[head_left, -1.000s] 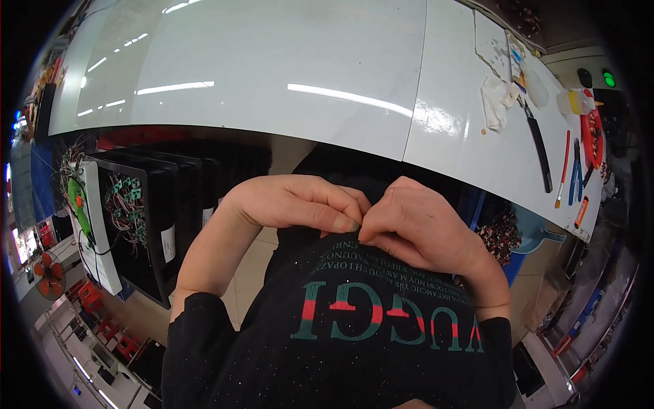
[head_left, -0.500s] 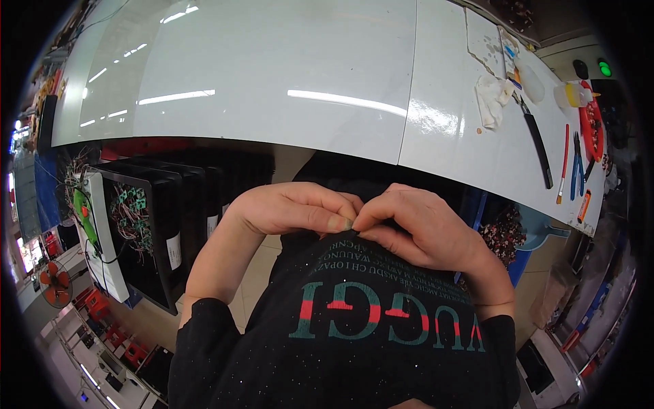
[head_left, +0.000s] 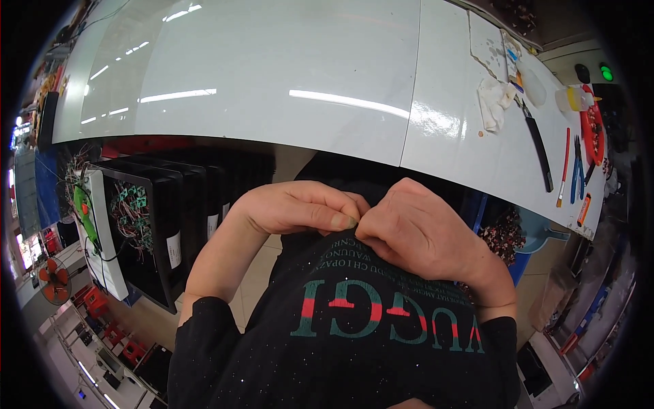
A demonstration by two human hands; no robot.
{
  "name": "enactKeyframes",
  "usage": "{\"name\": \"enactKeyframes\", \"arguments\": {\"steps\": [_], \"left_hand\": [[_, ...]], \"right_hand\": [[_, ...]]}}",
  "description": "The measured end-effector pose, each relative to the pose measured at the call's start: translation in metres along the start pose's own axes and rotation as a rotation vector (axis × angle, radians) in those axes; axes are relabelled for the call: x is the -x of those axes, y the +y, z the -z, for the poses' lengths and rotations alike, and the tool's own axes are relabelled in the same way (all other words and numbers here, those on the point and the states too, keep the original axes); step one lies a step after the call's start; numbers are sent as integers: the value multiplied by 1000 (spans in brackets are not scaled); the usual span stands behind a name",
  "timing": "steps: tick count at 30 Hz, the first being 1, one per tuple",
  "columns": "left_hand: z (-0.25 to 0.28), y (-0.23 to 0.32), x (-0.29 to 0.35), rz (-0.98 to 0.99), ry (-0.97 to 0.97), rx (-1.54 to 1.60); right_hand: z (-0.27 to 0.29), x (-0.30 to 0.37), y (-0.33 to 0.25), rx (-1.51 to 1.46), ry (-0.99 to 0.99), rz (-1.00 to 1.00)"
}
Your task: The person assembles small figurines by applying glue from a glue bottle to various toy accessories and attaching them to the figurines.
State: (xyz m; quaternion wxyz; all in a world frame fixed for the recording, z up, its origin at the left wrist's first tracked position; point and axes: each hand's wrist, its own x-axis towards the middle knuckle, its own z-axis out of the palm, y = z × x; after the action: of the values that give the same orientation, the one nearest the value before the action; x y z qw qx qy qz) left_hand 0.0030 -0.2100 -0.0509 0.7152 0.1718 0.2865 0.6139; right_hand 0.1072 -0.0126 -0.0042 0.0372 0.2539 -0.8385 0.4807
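My left hand (head_left: 300,208) and my right hand (head_left: 422,228) meet in front of my body, just off the table's near edge. Both are closed, thumbs and fingertips pinched together at one spot. There the cloth of my black T-shirt (head_left: 272,361), printed with green and red letters, is drawn up to a point between them. My right hand's fingers curl over the cloth and hide its fingertips. Whether anything small sits in the pinch besides the cloth cannot be made out.
A glossy white table (head_left: 272,61) spans the front. Black-handled pliers (head_left: 538,150), a red brush (head_left: 564,167), blue pliers (head_left: 578,170), a crumpled tissue (head_left: 494,102) and a yellow-capped bottle (head_left: 572,99) lie right. At left stand black trays (head_left: 163,232) with wired green boards and a green glue gun (head_left: 84,211).
My right hand has rolled inward, its knuckles turning over and its thumb going out of sight beneath. My left hand stays nearly still, still pinching at the same spot.
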Motion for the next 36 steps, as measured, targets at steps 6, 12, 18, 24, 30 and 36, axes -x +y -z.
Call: {"name": "enactKeyframes", "arguments": {"steps": [6,12,18,24,30,36], "left_hand": [[2,-5,1,-22,13,89],[2,-6,3,-14,11,114],[2,-4,-1,1,11,86],[-8,17,-5,49,53,-95],[-61,102,2,90,206,-1015],[-114,141,-45,-291,493,-991]], "right_hand": [[-17,5,9,100,173,97],[-24,11,11,61,241,78],[-11,8,11,-135,145,-76],[4,0,1,-134,132,-162],[43,4,0,123,160,-204],[112,22,-14,-11,485,-349]]}}
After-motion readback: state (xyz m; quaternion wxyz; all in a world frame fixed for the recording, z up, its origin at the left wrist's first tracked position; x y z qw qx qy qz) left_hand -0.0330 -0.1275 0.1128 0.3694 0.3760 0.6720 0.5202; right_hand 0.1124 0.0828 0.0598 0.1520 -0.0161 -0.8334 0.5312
